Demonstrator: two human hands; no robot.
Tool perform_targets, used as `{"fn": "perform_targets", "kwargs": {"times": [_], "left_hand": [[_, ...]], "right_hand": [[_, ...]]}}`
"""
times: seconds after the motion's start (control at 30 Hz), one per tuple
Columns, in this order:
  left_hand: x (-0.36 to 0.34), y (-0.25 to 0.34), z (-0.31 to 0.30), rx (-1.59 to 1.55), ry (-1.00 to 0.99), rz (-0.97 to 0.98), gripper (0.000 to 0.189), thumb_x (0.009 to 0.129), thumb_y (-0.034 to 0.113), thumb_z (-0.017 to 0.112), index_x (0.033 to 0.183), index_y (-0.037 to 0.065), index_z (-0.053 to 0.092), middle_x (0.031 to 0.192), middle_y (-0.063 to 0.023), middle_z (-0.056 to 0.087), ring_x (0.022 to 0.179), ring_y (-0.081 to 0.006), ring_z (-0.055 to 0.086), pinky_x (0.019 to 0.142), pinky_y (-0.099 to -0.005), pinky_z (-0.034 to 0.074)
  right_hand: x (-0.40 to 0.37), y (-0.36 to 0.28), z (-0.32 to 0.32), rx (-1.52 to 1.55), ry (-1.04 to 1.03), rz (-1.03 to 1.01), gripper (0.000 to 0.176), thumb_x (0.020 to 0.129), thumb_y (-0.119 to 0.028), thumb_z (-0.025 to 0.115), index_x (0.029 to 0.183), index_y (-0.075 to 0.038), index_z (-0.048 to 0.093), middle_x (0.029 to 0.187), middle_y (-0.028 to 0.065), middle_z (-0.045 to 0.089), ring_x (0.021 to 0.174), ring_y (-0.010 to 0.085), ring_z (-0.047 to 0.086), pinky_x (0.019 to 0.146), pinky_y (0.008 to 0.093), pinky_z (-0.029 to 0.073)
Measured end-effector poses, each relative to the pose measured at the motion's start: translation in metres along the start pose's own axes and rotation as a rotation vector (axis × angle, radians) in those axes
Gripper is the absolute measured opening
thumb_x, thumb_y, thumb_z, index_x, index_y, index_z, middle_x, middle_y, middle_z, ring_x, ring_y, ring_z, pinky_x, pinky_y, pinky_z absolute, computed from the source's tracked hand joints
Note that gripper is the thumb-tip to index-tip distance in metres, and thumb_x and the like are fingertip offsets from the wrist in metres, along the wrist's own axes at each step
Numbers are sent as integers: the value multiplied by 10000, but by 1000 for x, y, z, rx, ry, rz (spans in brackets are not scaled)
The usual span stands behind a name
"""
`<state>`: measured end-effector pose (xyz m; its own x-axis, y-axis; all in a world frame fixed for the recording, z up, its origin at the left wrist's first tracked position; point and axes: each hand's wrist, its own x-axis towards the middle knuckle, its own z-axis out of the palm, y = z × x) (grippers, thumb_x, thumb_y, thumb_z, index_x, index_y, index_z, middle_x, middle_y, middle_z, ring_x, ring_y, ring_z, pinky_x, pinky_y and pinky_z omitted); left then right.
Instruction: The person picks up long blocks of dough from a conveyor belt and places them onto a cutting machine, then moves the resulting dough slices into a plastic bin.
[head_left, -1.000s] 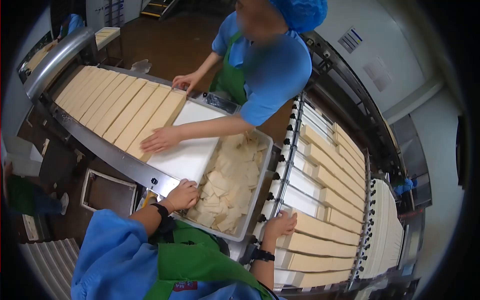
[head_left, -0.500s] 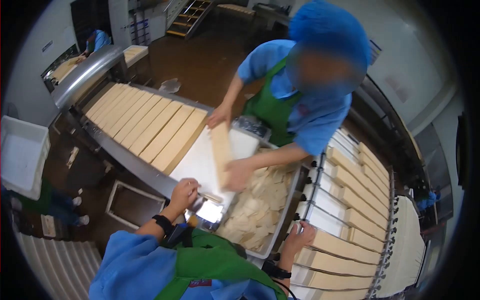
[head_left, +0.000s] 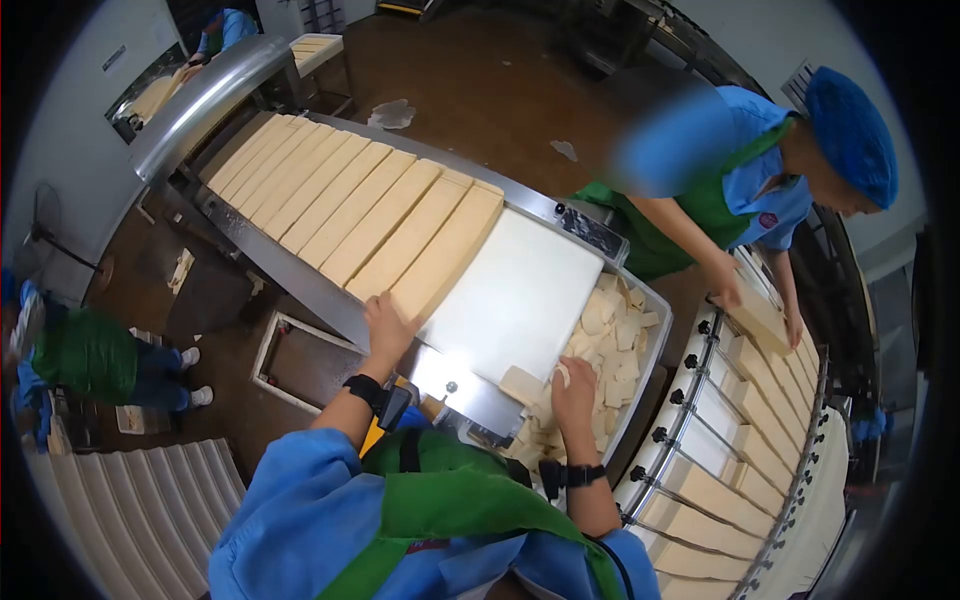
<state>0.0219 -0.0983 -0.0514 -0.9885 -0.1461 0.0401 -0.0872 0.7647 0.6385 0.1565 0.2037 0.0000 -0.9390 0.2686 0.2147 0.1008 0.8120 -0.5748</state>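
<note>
My left hand (head_left: 388, 330) grips the near end of the last long pale-yellow slab (head_left: 455, 245) in a row on the conveyor (head_left: 270, 255). Its fingers lie at one side and its thumb at the other. My right hand (head_left: 575, 398) is over the near edge of a white board (head_left: 520, 290), beside the scrap bin (head_left: 655, 345). Its fingers are bent around a pale scrap (head_left: 562, 374), partly hidden by the hand. A short cut piece (head_left: 523, 386) lies just left of these fingers, at the board's near edge. Flat pale scraps (head_left: 612, 335) fill the bin.
At right, a co-worker (head_left: 735, 210) holds a long slab (head_left: 757, 318) over a rack (head_left: 690, 390) with similar slabs in slots. Another person (head_left: 95, 350) stands at left. A metal plate (head_left: 455, 385) and an open frame (head_left: 300, 365) are near my left arm.
The co-worker has moved the slab from the board to the right-hand rack. My left hand has reached the row's last slab; my right hand has moved from the rack to the board's edge.
</note>
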Motion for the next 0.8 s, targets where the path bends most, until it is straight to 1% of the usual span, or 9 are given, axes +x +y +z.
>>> {"fn": "perform_targets", "kwargs": {"times": [0.13, 0.27, 0.33, 0.4, 0.47, 0.5, 0.6, 0.7, 0.8], "left_hand": [[4, 5, 0, -24, -39, 24, 794, 652, 262, 792, 1220, -78, 353, 1148, -268, 407, 1072, -434, 420, 924, -454, 385], [2, 19, -11, -29, -125, 56, 757, 646, 276, 798, 1146, -98, 370, 1085, -262, 420, 1006, -442, 460, 865, -451, 426], [2, 18, -13, 54, -189, 58, 748, 650, 337, 783, 1114, -81, 373, 1062, -250, 427, 987, -425, 485, 825, -448, 464], [5, 16, -12, 134, -237, 79, 755, 660, 406, 759, 1097, -77, 377, 1046, -238, 436, 957, -407, 513, 774, -435, 500], [5, 14, -11, 216, -267, 115, 784, 677, 482, 727, 1096, -83, 381, 1036, -227, 445, 917, -388, 543, 712, -412, 532], [5, 14, -12, 226, -271, 125, 796, 674, 478, 733, 1106, -89, 381, 1031, -226, 451, 903, -389, 549, 704, -415, 531], [9, 20, -17, 280, -330, 112, 846, 669, 508, 730, 1136, -104, 380, 1033, -218, 470, 887, -373, 571, 707, -416, 530], [12, 20, -19, 305, -400, 119, 854, 669, 514, 725, 1142, -109, 381, 1041, -216, 474, 876, -363, 577, 693, -408, 532], [14, 21, -21, 314, -387, 181, 817, 678, 489, 726, 1132, -100, 390, 1039, -217, 471, 892, -379, 562, 719, -428, 516]], "right_hand": [[62, -14, 62, -178, -52, -42, 381, 777, -165, 633, 1117, -1, 585, 1225, 214, 490, 1171, 373, 412, 998, 444, 338], [134, -39, 120, -307, -92, 18, 615, 800, -300, 636, 1288, 20, 441, 1346, 202, 388, 1251, 364, 338, 1040, 464, 286], [174, -49, 147, -328, -127, 54, 682, 839, -388, 582, 1352, 9, 373, 1427, 204, 299, 1287, 364, 307, 1048, 474, 274], [216, -64, 166, -339, -181, 100, 699, 865, -463, 514, 1406, -61, 328, 1490, 191, 198, 1321, 361, 272, 1047, 475, 281], [250, -82, 174, -347, -219, 110, 685, 870, -485, 489, 1423, -120, 316, 1509, 180, 149, 1326, 361, 272, 1037, 477, 298], [263, -92, 175, -348, -236, 112, 679, 873, -496, 477, 1432, -150, 310, 1519, 175, 124, 1328, 361, 271, 1032, 479, 306], [287, -118, 180, -312, -311, 185, 644, 875, -490, 478, 1422, -187, 322, 1510, 186, 126, 1300, 371, 316, 1009, 473, 346], [286, -125, 183, -323, -349, 256, 643, 850, -471, 512, 1389, -160, 350, 1440, 200, 236, 1236, 391, 380, 971, 470, 393], [280, -116, 166, -290, -288, 382, 655, 800, -437, 568, 1352, -143, 376, 1321, 196, 335, 1174, 404, 422, 938, 476, 424]]}}
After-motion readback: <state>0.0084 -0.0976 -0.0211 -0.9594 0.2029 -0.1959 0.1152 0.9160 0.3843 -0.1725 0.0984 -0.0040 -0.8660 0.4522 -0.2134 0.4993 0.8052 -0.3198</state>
